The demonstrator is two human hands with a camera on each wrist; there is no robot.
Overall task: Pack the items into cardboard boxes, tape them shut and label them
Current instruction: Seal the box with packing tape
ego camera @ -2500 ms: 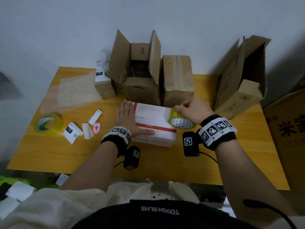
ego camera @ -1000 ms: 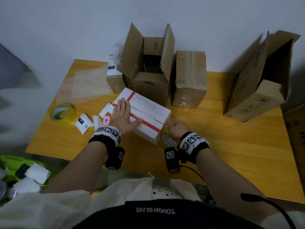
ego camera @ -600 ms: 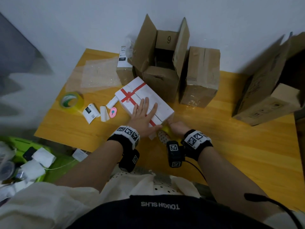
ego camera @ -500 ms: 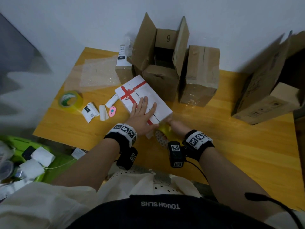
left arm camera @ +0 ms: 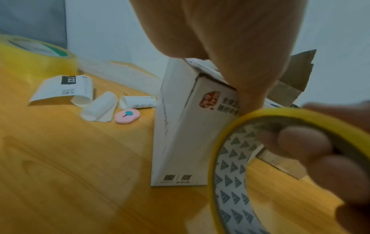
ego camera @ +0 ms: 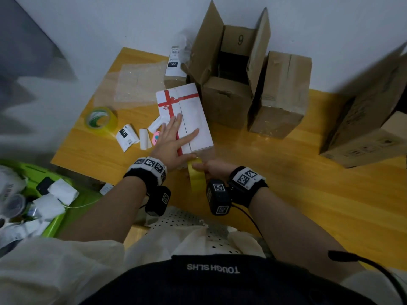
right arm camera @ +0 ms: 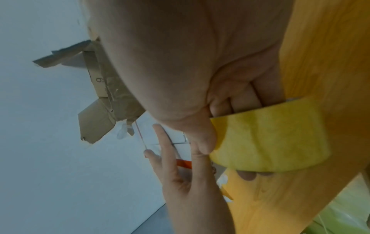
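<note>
On the white box, left hand flat; right hand grips tape roll.

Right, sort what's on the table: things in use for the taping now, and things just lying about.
In use:
white cardboard box with red tape
yellow tape roll
left hand
right hand

Lying about:
green-cored tape roll
pink oval cutter
bubble wrap sheet

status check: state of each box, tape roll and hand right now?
white box: closed, flat on the table, red tape crossed over the top
left hand: fingers straight, pressing on the white box
right hand: grips the yellow tape roll at the box's near end
box marked 9: upright, flaps open
brown box: flaps closed
green-core tape roll: lying flat, untouched
</note>
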